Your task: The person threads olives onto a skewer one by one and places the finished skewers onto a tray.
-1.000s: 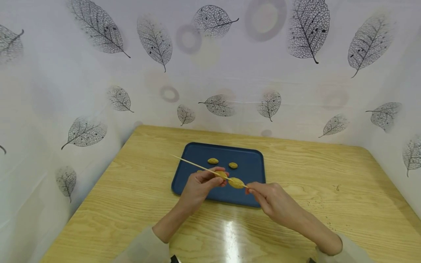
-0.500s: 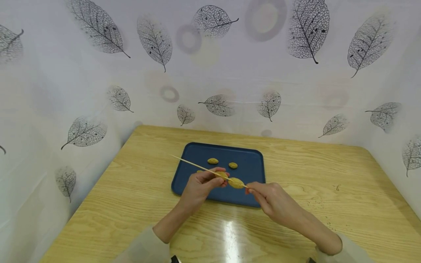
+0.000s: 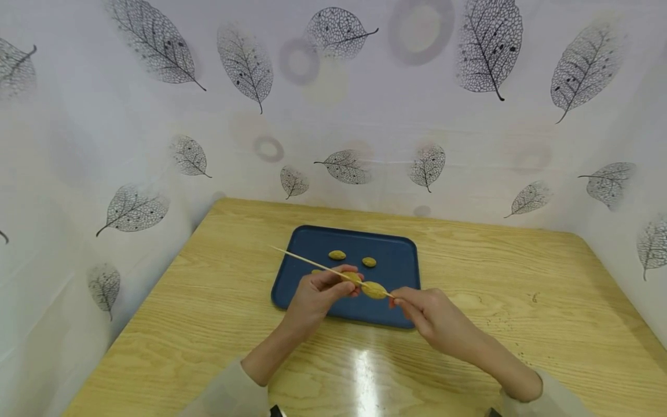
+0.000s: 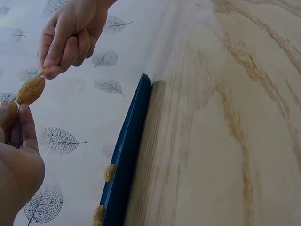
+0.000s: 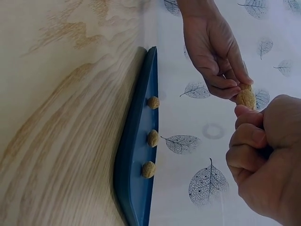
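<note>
A thin bamboo skewer (image 3: pixel 302 258) slants over the tray, its long bare end toward the far left. Threaded near its right end is a wrinkled, oval yellow-brown ball (image 3: pixel 374 290), also plain in the left wrist view, where the ball (image 4: pixel 31 90) hangs between both hands. My left hand (image 3: pixel 318 298) pinches a second such ball (image 3: pixel 351 278) on the skewer, its surface partly covered by fingers. My right hand (image 3: pixel 435 318) grips the skewer's short right end between thumb and fingers. In the right wrist view, the right hand (image 5: pixel 268 155) has its other fingers curled in.
Below the hands a dark blue tray (image 3: pixel 406 272) lies on the wood-grain table (image 3: pixel 182 324). Two loose oval balls (image 3: pixel 337 255) show on it, and a third ball (image 3: pixel 315 271) is mostly hidden by the left hand. A leaf-printed cloth (image 3: pixel 365 127) stands behind and at both sides.
</note>
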`<move>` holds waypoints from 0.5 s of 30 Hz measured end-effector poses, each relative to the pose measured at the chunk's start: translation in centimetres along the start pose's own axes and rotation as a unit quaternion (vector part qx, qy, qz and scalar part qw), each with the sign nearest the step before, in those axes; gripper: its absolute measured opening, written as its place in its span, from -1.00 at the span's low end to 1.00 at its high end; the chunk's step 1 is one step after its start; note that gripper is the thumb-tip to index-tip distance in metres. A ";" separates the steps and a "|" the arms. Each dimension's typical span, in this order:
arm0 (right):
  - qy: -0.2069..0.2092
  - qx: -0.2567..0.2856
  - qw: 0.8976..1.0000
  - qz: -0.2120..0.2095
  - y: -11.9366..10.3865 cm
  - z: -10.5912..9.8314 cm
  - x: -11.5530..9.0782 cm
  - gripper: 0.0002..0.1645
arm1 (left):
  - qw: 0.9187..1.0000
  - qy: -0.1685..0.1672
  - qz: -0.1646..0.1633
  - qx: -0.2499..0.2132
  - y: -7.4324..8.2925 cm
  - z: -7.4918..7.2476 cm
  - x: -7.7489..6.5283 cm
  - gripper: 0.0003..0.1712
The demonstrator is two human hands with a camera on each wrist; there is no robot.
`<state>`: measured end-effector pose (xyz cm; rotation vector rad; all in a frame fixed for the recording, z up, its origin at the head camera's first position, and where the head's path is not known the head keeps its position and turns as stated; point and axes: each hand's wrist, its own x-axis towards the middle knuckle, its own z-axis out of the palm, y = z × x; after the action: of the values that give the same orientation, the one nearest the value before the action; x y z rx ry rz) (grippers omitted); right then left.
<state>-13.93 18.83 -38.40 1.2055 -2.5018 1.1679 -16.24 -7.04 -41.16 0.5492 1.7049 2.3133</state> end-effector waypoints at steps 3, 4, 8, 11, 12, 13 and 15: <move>-0.002 0.021 1.000 0.017 -0.1 -0.4 0.0 -0.70 | 1.000 -0.007 0.006 -0.001 0.2 -0.1 0.0 -0.53; -0.003 0.025 0.999 0.022 -0.2 -0.5 -0.1 -0.70 | 1.000 -0.008 0.007 -0.003 0.3 -0.1 0.0 -0.50; 0.000 0.027 0.999 0.037 -0.3 -1.1 -0.3 -0.68 | 1.000 -0.004 0.000 0.005 0.7 -0.7 -0.2 -0.40; 0.002 0.018 0.999 0.048 0.0 -1.4 -0.6 -0.68 | 0.999 0.002 -0.012 0.031 0.8 -1.7 -0.5 -0.40; 0.003 0.016 0.998 0.053 0.1 -1.4 -0.7 -0.68 | 0.999 0.004 -0.013 0.044 0.7 -2.1 -0.6 -0.42; 0.005 0.015 0.998 0.057 0.3 -1.5 -0.9 -0.68 | 0.999 0.007 -0.013 0.051 0.7 -2.5 -0.7 -0.43; 0.006 0.016 0.998 0.067 0.5 -1.6 -1.1 -0.69 | 0.997 0.016 -0.014 0.068 0.8 -3.4 -0.9 -0.46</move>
<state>-13.86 20.87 -38.05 1.0482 -2.6000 1.2450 -16.80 -10.59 -41.44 0.5126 1.8835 2.2105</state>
